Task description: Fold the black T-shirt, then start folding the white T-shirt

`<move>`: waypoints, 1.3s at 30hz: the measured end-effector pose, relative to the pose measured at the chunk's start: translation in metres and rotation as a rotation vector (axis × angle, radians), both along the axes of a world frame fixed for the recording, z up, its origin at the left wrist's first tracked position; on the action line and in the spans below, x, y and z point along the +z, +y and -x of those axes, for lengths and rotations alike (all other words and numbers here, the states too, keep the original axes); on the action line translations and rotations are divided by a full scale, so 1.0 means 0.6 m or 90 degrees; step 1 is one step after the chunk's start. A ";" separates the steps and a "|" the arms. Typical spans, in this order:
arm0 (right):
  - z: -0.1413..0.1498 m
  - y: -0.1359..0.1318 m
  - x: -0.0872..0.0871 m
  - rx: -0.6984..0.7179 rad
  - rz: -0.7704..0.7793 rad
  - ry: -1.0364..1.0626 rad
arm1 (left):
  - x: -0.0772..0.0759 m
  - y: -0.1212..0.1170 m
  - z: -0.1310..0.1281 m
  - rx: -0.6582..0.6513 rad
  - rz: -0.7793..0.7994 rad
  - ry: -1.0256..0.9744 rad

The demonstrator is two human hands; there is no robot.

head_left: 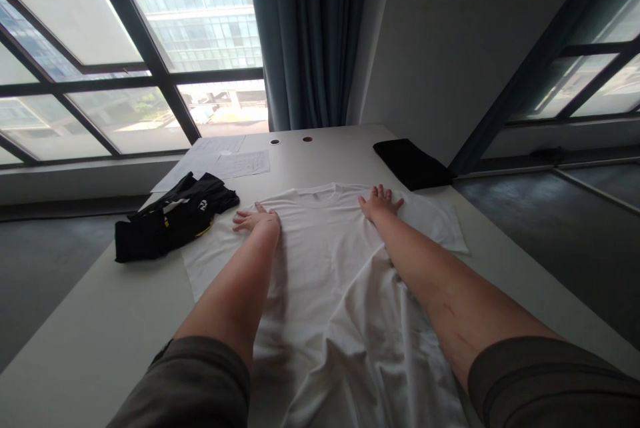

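Observation:
A white T-shirt (320, 255) lies spread on the table, its neckline at the far end and both sleeves out to the sides. Flat on its left shoulder rests my left hand (257, 217), fingers spread. My right hand (381, 204) presses on the right shoulder, its fingers also spread. Neither hand grips anything. The upper chest is fairly smooth, while folds and wrinkles run through the lower part of the shirt. My forearms cover some of its sides.
Left of the shirt is a crumpled black garment (175, 218) with white and yellow marks. Papers (243, 163) lie behind it. A folded black cloth (414, 163) sits at the back right of the white table (330, 155). A blue curtain (310, 35) hangs beyond.

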State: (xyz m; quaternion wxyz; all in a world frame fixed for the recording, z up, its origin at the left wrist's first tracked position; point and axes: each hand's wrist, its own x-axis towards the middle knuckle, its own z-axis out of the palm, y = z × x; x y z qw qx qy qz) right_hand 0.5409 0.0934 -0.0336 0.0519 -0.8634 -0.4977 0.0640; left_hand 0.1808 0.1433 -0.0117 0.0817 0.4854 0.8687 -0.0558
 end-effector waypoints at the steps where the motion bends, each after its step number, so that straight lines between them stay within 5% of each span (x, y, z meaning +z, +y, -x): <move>1: 0.001 -0.002 0.000 0.003 -0.007 -0.005 | 0.001 -0.005 0.001 0.001 -0.003 0.002; 4: 0.009 -0.012 0.003 0.048 -0.053 -0.064 | 0.001 -0.025 0.006 -0.031 -0.046 -0.010; 7: 0.017 -0.022 0.008 0.195 -0.118 -0.131 | -0.005 -0.049 0.015 -0.087 -0.131 -0.031; 10: 0.017 -0.022 0.013 0.315 -0.079 -0.108 | -0.009 -0.067 0.023 -0.141 -0.204 -0.033; 17: 0.009 0.001 0.010 0.262 0.013 -0.064 | -0.004 -0.084 0.018 -0.297 -0.274 -0.049; 23: 0.009 -0.008 0.009 0.255 -0.094 -0.073 | 0.000 -0.076 0.016 -0.556 -0.222 -0.078; 39: -0.001 -0.001 0.010 0.195 -0.074 -0.063 | -0.001 -0.064 0.015 -0.452 -0.177 -0.084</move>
